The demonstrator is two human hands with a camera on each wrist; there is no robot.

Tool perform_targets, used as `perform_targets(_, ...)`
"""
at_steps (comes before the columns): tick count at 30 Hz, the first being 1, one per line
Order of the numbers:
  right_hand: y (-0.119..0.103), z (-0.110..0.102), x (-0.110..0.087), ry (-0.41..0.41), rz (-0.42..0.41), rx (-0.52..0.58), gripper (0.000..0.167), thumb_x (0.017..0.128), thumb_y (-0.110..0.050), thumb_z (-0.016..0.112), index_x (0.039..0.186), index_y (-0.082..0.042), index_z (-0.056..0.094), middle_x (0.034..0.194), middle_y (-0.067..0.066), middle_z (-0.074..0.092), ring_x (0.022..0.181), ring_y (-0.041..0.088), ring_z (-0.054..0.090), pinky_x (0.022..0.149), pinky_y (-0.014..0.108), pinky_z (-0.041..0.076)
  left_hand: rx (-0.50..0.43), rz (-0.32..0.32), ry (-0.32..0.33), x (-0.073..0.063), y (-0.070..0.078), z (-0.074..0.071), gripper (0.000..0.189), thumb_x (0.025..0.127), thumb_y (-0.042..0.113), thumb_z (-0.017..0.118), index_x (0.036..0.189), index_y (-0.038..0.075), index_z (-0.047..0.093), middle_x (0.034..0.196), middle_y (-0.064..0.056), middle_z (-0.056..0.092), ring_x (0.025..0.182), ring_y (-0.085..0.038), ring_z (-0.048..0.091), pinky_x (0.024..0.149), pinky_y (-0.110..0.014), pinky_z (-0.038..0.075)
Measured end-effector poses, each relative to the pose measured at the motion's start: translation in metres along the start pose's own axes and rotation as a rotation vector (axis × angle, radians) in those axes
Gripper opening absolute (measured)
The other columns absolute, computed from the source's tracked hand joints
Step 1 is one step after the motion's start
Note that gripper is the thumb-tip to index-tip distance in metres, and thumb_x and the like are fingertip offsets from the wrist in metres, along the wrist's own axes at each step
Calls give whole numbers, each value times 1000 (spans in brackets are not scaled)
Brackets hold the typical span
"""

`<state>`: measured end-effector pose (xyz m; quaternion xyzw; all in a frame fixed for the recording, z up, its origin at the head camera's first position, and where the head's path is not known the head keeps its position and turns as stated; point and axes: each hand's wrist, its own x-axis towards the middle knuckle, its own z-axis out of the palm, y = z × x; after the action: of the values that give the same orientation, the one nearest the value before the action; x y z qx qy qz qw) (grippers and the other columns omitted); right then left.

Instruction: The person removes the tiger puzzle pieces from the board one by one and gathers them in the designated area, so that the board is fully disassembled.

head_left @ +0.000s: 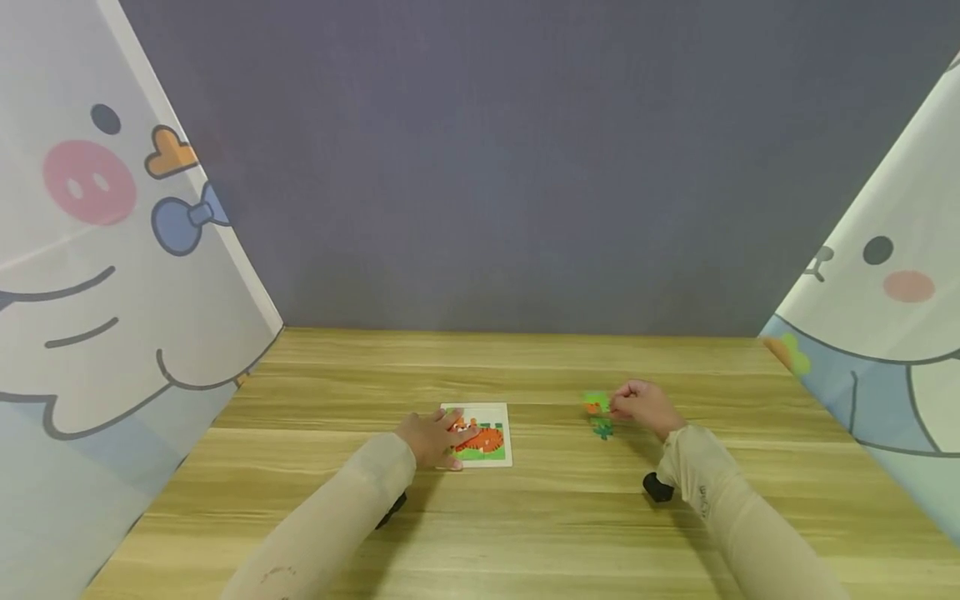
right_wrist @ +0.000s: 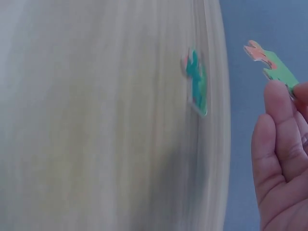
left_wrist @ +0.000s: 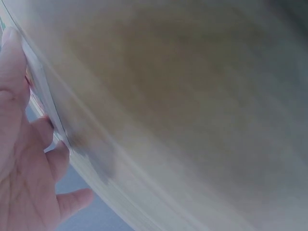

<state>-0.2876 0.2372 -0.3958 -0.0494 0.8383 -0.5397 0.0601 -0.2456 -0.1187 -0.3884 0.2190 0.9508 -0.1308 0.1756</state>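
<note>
A jigsaw puzzle with a white frame [head_left: 495, 412] and an orange striped tiger picture lies on the table. My left hand [head_left: 432, 439] rests on its left side with the fingers spread. In the left wrist view, the fingers [left_wrist: 57, 156] reach along the puzzle's edge. Off to the right, my right hand [head_left: 647, 407] pinches a green and orange puzzle piece [right_wrist: 283, 74] between thumb and fingertips, raised above the table. Below it a teal and green puzzle piece [head_left: 602, 431] lies on the wood, also visible in the right wrist view.
The wooden table [head_left: 555, 525] runs back to a dark grey panel [head_left: 480, 167]. White panels with cartoon animals flank it, one on the left [head_left: 82, 283] and one on the right [head_left: 870, 325]. A black wrist device [head_left: 657, 487] sits below the right sleeve.
</note>
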Motion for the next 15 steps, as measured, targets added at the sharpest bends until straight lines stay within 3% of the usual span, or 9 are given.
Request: perform_targets(15,23,-18,-8,-5,53,11,11,92,1,57,93,10,63,83,2,70,70,6,67,69,22,57,-33,1,-17,3,0,2,68,94,58,49,156,42,28,165,5,22,150,-18,26,112,-49,36)
